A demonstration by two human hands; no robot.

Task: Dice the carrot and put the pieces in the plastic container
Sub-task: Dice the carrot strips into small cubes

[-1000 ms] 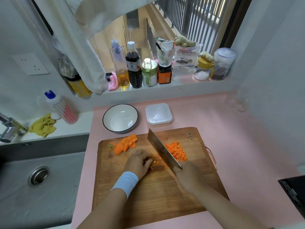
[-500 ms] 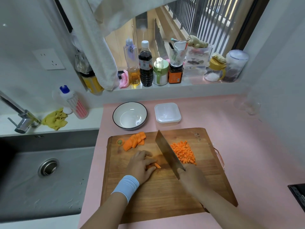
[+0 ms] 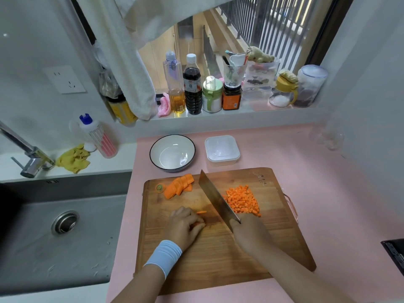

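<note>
A wooden cutting board (image 3: 273, 241) lies on the pink counter. My right hand (image 3: 249, 234) grips the handle of a cleaver (image 3: 216, 199), whose blade slants across the board's middle. To the blade's right lies a pile of diced carrot (image 3: 241, 201). My left hand (image 3: 184, 225), with a pale blue wristband, holds down thin carrot strips (image 3: 201, 212) with curled fingers, left of the blade. Several carrot slices (image 3: 178, 186) and a carrot end (image 3: 160, 187) lie at the board's far left. The lidded plastic container (image 3: 222, 150) stands beyond the board.
An empty white bowl (image 3: 172, 152) sits left of the container. A steel sink (image 3: 59, 224) with a tap (image 3: 26, 156) is to the left. Bottles and jars (image 3: 192, 86) line the window ledge. A black appliance corner (image 3: 395, 252) shows at the right edge.
The cleaver has swept the freshly cut pieces right into the pile and stands away from my left hand. My left hand has drawn back slightly over the remaining strips.
</note>
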